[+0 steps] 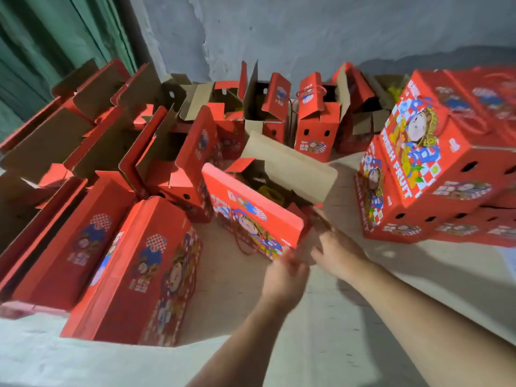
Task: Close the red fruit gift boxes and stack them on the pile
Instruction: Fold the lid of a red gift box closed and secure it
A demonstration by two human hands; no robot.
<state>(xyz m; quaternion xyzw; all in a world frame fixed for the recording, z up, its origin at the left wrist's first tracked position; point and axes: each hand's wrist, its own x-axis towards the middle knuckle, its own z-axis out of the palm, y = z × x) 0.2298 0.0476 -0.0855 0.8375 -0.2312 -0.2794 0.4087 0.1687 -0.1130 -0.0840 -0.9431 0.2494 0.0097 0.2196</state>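
The open red gift box (251, 216) sits on the floor between the crowd of unclosed boxes (117, 152) and the closed pile (435, 163) on the right, its printed flap tilted toward the camera and its brown flap (290, 166) raised behind. The left hand (284, 277) is at the printed flap's near corner; blur hides whether its fingers pinch it. The right hand (335, 247) reaches with fingers extended toward the red end tab (312, 213). Best tuck the end tabs first, then bring both long flaps together squarely before lifting.
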